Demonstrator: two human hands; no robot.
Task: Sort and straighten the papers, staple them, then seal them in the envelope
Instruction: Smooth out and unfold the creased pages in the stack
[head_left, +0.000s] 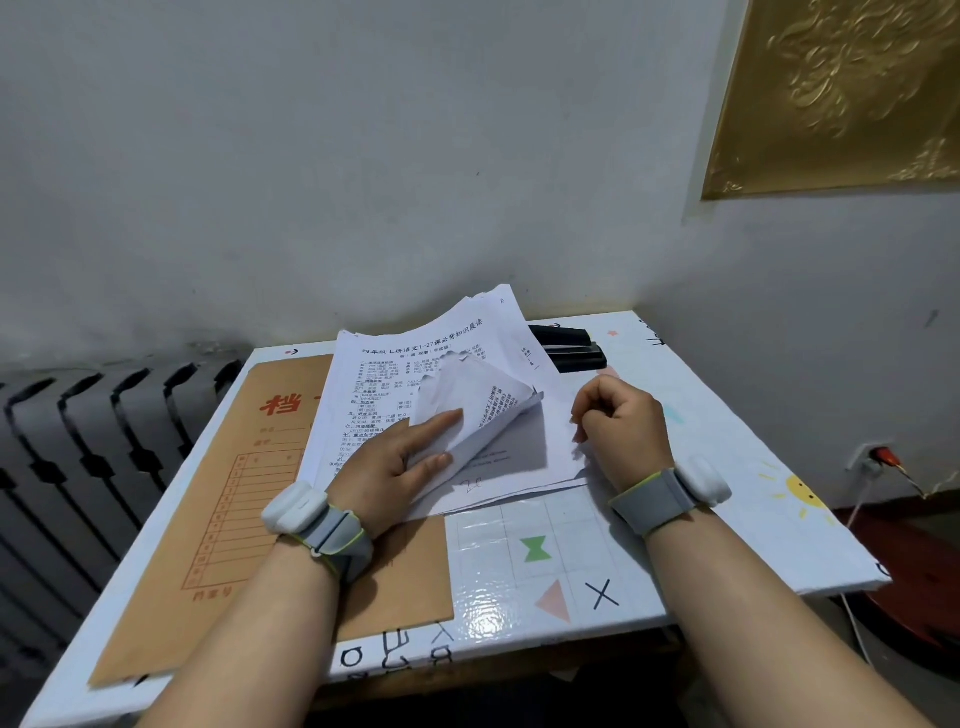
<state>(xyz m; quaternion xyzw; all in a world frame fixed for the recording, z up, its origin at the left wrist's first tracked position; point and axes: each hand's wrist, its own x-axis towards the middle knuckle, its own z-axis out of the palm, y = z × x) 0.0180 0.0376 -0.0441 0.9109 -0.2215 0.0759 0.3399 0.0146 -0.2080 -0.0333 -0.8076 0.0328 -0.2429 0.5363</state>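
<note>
Fingers (441, 418) of the left hand (395, 462) straight, pressing down a curled sheet (483, 415); right hand (618, 423) curled, seemingly pinching the right edge of the papers (374, 395). Pile askew under both hands, overlapping the envelope (249, 467) beneath the left wrist; stapler (566, 348) just beyond the fingertips on the surface (727, 415). Better to flatten the curl first, then square every edge against the surface before stapling.

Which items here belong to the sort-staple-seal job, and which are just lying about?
Job:
papers
envelope
stapler
left hand and right hand, both at the papers

Lying about:
radiator
gold panel on the wall
wall socket
</note>
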